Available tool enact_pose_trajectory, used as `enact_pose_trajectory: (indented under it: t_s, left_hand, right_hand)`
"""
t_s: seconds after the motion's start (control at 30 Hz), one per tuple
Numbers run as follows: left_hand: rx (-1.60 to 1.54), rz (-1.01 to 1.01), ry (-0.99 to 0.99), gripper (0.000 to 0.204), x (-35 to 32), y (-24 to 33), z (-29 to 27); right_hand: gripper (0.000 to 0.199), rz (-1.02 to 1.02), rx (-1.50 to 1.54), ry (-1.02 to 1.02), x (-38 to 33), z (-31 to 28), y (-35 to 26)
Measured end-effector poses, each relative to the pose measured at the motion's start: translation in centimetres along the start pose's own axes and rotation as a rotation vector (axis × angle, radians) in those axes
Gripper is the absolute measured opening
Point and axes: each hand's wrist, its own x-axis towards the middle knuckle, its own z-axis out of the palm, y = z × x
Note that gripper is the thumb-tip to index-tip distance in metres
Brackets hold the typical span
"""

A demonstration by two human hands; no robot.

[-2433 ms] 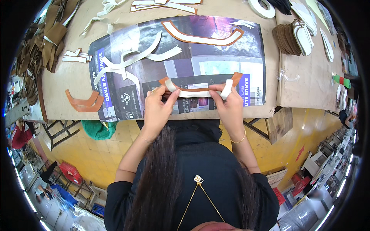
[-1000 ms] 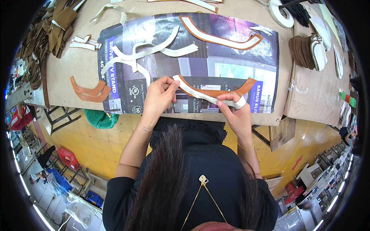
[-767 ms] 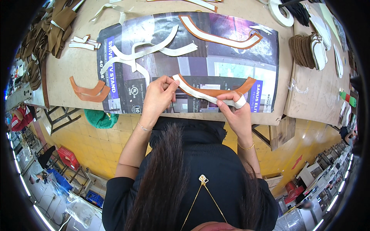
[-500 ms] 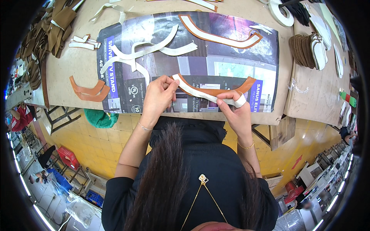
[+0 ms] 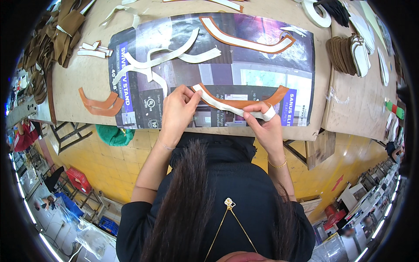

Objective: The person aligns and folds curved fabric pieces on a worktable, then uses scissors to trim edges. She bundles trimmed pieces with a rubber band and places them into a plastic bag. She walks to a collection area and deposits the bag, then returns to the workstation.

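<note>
In the centre of the frame, the left hand [image 5: 180, 111] is pinching one end of a white strip [image 5: 220, 106] between closed thumb and forefinger, at the left tip of a curved brown piece [image 5: 276, 97]. The right hand [image 5: 267, 126], right of centre, is holding the same strip with its thumb pressing up to the forefinger, and the strip's other end is curling around that finger. The white strip is lying over the brown piece near the left tip and sagging along its lower edge toward the right hand, while the brown right end is showing bare. Both are resting over the lower part of a printed sheet [image 5: 257, 63], which is covering much of the table [image 5: 78, 78]. Toward the upper left of the sheet, loose white strips [image 5: 139, 64] are crossing one another; at its upper right, a brown-edged white curve [image 5: 244, 40] is lying flat. At the left of the frame, two brown curved pieces [image 5: 100, 105] are overlapping. A brown-and-white stack [image 5: 342, 56] is standing at the upper right, below a white roll [image 5: 325, 21].
</note>
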Motion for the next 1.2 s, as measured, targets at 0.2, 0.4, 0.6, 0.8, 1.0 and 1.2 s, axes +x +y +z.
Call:
enact_pose_trajectory:
  t_s: [0.2, 0.4, 0.6, 0.8, 1.0, 1.2]
  left_hand:
    - [0.399, 0.585, 0.307, 0.014, -0.5, -2.3, 1.4]
    - [0.426, 0.788, 0.332, 0.026, -0.3, -2.9, 1.8]
    - [0.468, 0.790, 0.339, 0.032, -0.7, -3.1, 2.0]
    - [0.509, 0.762, 0.358, 0.045, -1.1, -3.2, 2.5]
    - [0.579, 0.694, 0.352, 0.056, -1.7, -2.8, 3.0]
    - [0.627, 0.600, 0.337, 0.064, -2.3, -2.8, 3.9]
  right_hand:
    - [0.010, 0.010, -0.031, -0.004, 0.0, 0.0, 0.2]
    - [0.011, 0.010, -0.021, -0.001, 0.0, 0.0, -0.4]
    - [0.011, -0.056, -0.133, 0.047, 0.6, 0.0, -0.4]
    - [0.010, -0.120, -0.294, 0.042, 1.5, -0.1, -1.2]
    - [0.011, -0.083, -0.346, 0.037, 2.0, 0.0, -1.7]
    - [0.014, -0.062, -0.394, 0.029, 2.4, 0.2, -1.2]
